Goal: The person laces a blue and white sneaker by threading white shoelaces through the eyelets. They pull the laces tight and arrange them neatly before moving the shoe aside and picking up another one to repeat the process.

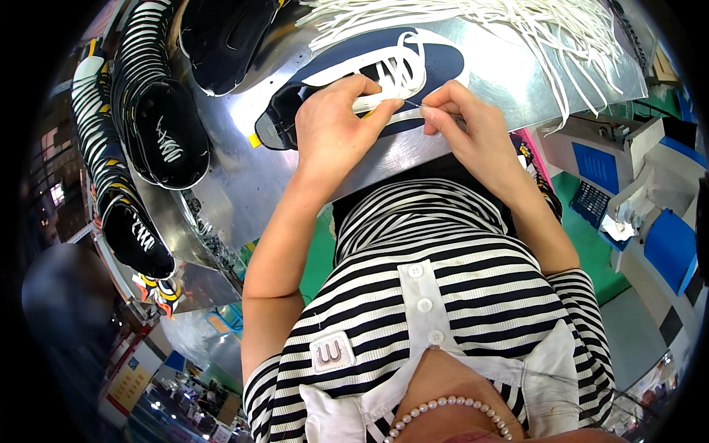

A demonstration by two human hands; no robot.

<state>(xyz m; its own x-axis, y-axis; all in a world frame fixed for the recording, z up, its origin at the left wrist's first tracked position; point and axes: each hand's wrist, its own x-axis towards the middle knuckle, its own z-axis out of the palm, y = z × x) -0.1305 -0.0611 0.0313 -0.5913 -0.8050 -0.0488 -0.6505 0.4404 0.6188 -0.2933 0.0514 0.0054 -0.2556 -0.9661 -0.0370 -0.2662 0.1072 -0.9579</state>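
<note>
A navy sneaker with a white sole edge (447,65) lies on its side on the metal table, toe to the right. A white shoelace (415,63) is threaded through its eyelets, with loops over the toe side. My left hand (332,131) rests against the near side of the shoe, closed, its thumb and forefinger pinching the lace by the eyelets. Close to its right, my right hand (473,129) is closed in a pinch. A thin strand, seemingly the lace's end, runs between both sets of fingertips. It is too fine to make out well.
Many loose white laces (509,33) are heaped at the table's far right, some hanging over the edge. Stacked dark shoes (166,133) line the left side. Another dark shoe (221,44) lies at the far left. Grey and blue bins (597,168) stand at the right.
</note>
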